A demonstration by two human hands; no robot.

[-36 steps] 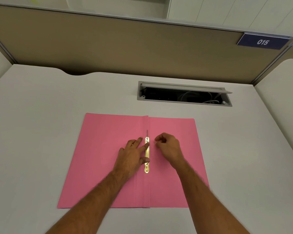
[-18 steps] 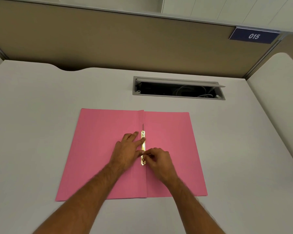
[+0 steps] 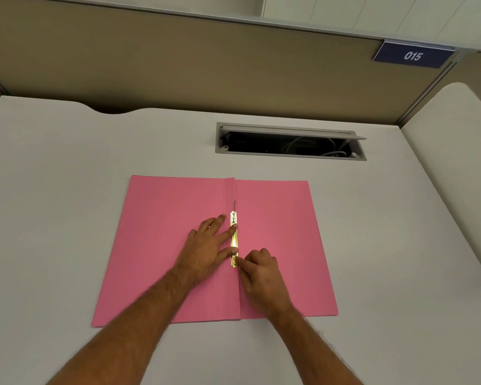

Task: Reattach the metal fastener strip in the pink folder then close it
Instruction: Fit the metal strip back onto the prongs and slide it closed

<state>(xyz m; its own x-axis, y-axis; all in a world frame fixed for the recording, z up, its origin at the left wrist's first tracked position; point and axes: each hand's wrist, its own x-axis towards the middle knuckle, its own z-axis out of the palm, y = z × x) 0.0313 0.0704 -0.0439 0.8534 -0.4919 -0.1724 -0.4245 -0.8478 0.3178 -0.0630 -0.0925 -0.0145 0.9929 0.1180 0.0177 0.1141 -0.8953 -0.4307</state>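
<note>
The pink folder (image 3: 164, 245) lies open and flat on the white desk. A brass metal fastener strip (image 3: 234, 240) runs along its centre fold. A thin grey prong sticks out beyond the strip's far end. My left hand (image 3: 206, 245) lies flat on the left leaf, with two fingertips pressing on the strip. My right hand (image 3: 258, 270) is curled at the strip's near end, its fingertips pinched on that end. What sits under the fingertips is hidden.
An open grey cable hatch (image 3: 289, 141) with wires inside is set in the desk (image 3: 53, 190) behind the folder. A tan partition (image 3: 178, 65) with a blue "015" plate (image 3: 413, 55) stands along the back. A white side panel (image 3: 456, 162) rises at the right.
My right hand has moved from the strip's far end, beside the fold, down to its near end and pinched there. My left hand stays pressed on the strip.
</note>
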